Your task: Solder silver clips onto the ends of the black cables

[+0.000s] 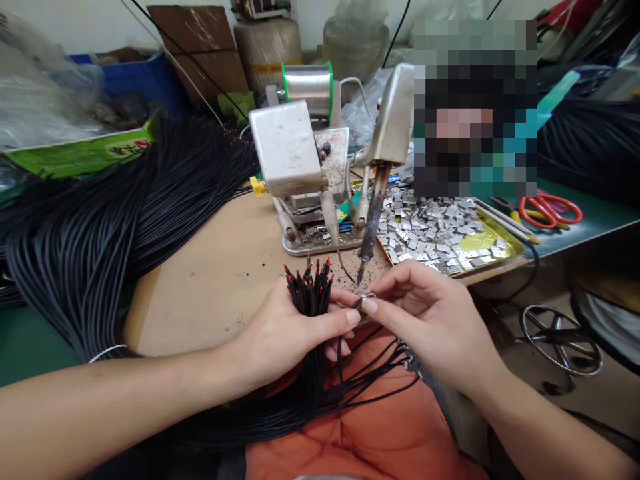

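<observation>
The left hand point(285, 340) holds a thick bunch of black wires point(311, 297). Its fingers point(345, 319) wrap close around the bunch. The wires have red tips, and these stick up out of the hand. The long ends hang down over an orange lap point(360, 433).

The right hand point(430, 327) is just beside the left hand. Its thumb and first finger pinch tight on a small metal tab point(367, 296), and a black wire runs down from the tab. More black wires with metal bits on their ends point(407, 357) hang under this hand.

A soldering iron point(374, 213) stands tilted over the tab. Its thin tip comes down very near the tab, but it is hard to tell if they touch. The iron sits in a metal stand point(295, 173) on the desk point(200, 280). Behind the stand is a shiny spool of solder point(307, 87) with green sides.

To the right, a gold tray point(500, 245) holds a big heap of metal tabs point(430, 227). Past the tray lie red scissors point(550, 210). To the left, a huge pile of black wires point(85, 220) lies across the desk. A blur hides part of the far right side of the desk.
</observation>
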Demonstrator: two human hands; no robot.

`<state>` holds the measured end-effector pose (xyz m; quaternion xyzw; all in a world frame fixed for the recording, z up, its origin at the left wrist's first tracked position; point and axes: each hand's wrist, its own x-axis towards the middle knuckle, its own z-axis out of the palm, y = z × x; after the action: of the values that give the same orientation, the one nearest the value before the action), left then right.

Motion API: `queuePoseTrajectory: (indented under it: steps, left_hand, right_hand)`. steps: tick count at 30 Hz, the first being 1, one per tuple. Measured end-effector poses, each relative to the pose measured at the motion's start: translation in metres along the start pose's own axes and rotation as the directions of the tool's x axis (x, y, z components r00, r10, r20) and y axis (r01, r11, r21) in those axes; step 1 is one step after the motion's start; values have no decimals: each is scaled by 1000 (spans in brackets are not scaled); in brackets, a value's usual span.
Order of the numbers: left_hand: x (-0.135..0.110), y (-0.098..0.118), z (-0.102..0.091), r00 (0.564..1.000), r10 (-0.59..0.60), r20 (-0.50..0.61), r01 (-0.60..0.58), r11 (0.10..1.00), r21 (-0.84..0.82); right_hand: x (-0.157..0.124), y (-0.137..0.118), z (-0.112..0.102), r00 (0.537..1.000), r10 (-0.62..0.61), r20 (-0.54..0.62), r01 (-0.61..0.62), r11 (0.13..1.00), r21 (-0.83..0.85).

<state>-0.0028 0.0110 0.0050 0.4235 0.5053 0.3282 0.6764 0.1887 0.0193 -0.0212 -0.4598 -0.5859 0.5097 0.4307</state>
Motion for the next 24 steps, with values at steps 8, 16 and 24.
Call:
queuePoseTrajectory:
  steps: [8,16,24]
  left_hand:
    - [-3,-2,1,997,-15,82,11,999,41]
    - [-8,-1,2,946,26,322,-135,937,322]
    - [-4,0,2,921,-11,390,-112,951,290]
  right_hand:
    - [6,-22,-43,936,6,352,107,948,-301]
    - [-4,-20,1,959,-204,198,240,955,-177]
    - [-10,-13,5,973,-176,147,195,972,-128]
